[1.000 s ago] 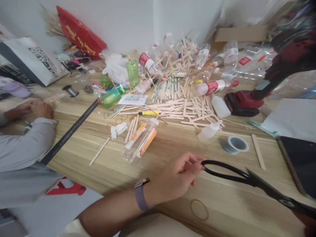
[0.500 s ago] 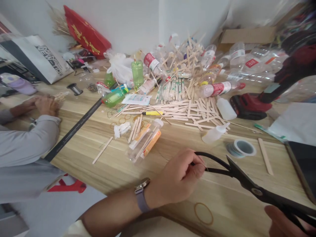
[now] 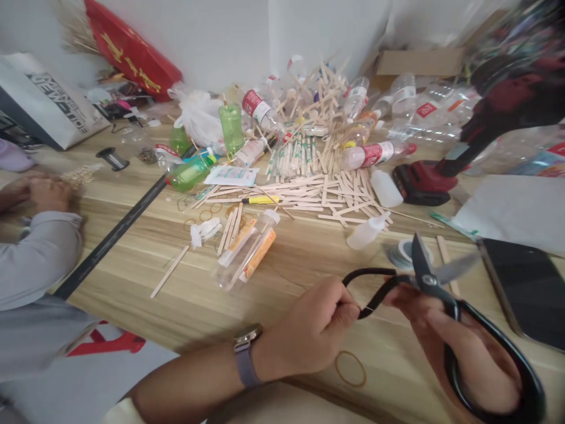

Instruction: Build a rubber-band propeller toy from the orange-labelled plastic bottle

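My right hand (image 3: pixel 468 347) grips black-handled scissors (image 3: pixel 427 281) spread wide, one handle loop around its thumb side and its fingers against the other handle. The blades point up and to the right, over a wire spool (image 3: pixel 399 254). Reaching in from the left, my left hand (image 3: pixel 315 330) wears a watch and is closed in a pinch. A thin strand (image 3: pixel 289 280) runs to it across the table, and a short end shows at the fingertips. The scissors' left handle loop touches these fingers. Below lies a rubber band (image 3: pixel 351 369).
A clear bottle (image 3: pixel 245 250) with an orange label lies left of my hands. Behind are wooden sticks (image 3: pixel 304 194), a white dropper bottle (image 3: pixel 366 231) and plastic bottles. A phone (image 3: pixel 525 288) and a red-black power tool (image 3: pixel 435 176) stand right. Another person's hands (image 3: pixel 48 191) are far left.
The scissors have turned, their pivot moving up and left, and my right hand has come further into view around them. My left hand keeps its pinch. The view has shifted slightly right.
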`<state>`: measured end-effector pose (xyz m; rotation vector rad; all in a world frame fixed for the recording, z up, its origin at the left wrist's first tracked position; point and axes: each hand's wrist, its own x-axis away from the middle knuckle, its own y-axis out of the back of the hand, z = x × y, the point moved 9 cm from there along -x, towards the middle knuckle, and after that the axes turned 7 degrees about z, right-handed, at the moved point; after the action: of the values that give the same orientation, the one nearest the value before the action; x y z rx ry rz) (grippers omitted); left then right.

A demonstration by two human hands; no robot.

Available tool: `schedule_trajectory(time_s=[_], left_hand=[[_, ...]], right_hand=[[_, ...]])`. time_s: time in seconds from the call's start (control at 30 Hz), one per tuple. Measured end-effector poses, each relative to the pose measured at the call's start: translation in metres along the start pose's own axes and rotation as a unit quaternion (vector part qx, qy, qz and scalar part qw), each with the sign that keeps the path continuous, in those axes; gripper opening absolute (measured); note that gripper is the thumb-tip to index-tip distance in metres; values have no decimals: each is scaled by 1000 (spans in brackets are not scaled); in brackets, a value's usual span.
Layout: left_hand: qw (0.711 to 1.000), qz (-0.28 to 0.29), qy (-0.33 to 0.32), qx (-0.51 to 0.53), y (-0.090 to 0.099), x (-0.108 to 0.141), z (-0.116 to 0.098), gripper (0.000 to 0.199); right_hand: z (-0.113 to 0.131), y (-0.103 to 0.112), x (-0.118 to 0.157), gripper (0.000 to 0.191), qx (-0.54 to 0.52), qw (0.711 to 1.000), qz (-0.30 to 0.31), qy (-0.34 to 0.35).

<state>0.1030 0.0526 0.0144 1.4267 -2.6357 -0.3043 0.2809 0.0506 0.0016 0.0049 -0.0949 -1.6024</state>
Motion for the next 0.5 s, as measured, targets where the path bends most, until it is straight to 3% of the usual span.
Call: schedule_trajectory(time_s=[0.1, 0.23, 0.33, 0.4, 0.5], left_hand=[[999, 9, -22, -22, -5, 1, -6, 17], [996, 18, -61, -67, -5, 2, -14, 17], [994, -41, -57, -83, 8, 4, -13, 17], [992, -80, -40, -91, 16, 5, -11, 19], [992, -82, 4, -91, 18, 5, -5, 22]], right_hand=[[5, -32, -10, 16, -178, 982, 54, -13], [6, -49, -14, 14, -239, 964, 103, -63], [12, -34, -17, 29, -199, 975, 75, -57], [25, -13, -19, 36, -160, 987, 19, -4], [47, 26, -16, 39, -73, 992, -67, 79]])
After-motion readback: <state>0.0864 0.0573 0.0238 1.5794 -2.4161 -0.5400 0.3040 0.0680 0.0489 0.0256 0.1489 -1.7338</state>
